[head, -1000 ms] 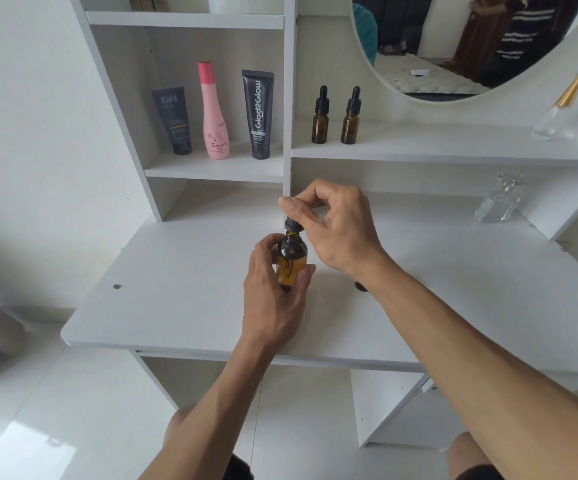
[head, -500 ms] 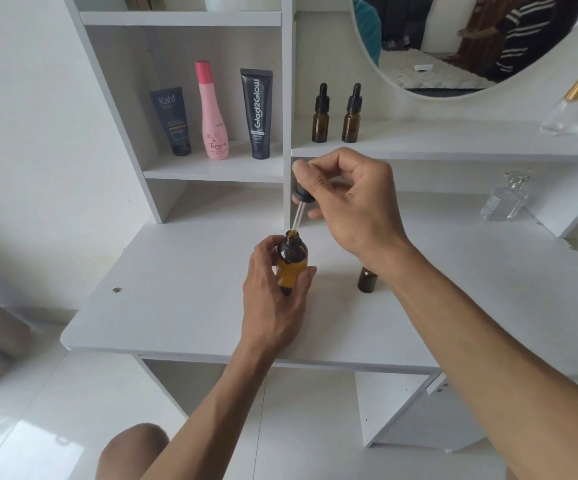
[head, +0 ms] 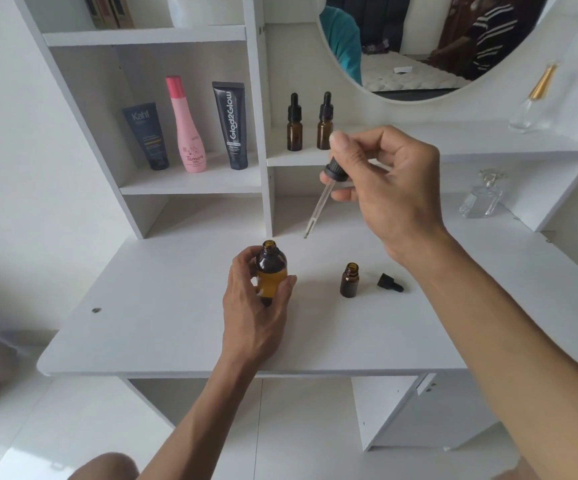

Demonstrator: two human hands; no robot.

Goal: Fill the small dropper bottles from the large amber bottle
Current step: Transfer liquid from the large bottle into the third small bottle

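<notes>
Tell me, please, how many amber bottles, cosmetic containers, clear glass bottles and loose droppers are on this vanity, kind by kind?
Amber bottles: 4 (large, open small, two capped)
Cosmetic containers: 3 (grey, pink, black)
Clear glass bottles: 2
Loose droppers: 2 (held, lying)
Total: 11

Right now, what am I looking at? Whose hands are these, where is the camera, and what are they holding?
No machine here: a person wears a camera on the head, looking down at their own hands. The left hand grips the large amber bottle, open, on the white table. The right hand pinches its dropper in the air. One small bottle stands uncapped beside its cap. Two capped small bottles wait on the shelf.
</notes>
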